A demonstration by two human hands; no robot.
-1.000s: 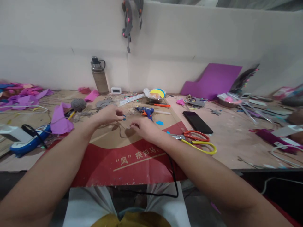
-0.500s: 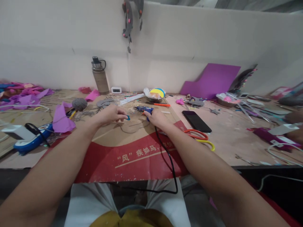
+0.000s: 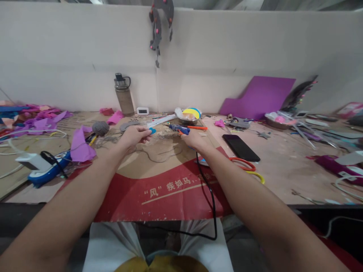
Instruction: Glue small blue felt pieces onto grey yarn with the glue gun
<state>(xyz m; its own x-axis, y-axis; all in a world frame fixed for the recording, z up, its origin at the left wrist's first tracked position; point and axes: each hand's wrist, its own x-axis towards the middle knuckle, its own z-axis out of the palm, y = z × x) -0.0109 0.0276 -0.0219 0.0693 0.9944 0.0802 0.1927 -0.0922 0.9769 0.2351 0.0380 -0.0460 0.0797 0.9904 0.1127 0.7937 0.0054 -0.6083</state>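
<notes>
Bench work with a small bright-blue flat piece (image 3: 152,130) and a blue glue gun with an orange trigger (image 3: 184,130), both near the centre of the frame. The left hand (image 3: 138,136) pinches the blue piece at its fingertips; the right hand (image 3: 193,139) is wrapped around the rear of the gun, whose nozzle points left, and a black cable (image 3: 212,200) runs down to the lower centre. Progress, as judged: the piece is shaped and the gun taken up, but the two are apart and the piece appears unattached; whether it bears glue cannot be told. A thin grey yarn strand (image 3: 155,161) lies loose below the hands on a red-and-tan cardboard sheet (image 3: 170,207) covering the desk (image 3: 280,166).

Compared with one second earlier, the right hand, then pinched near the strand, has moved to the gun, which then lay unheld behind it. More of the blue piece now shows beyond the left fingertips, and the right forearm covers more of the red-and-yellow-handled scissors (image 3: 243,164) at centre right.
</notes>
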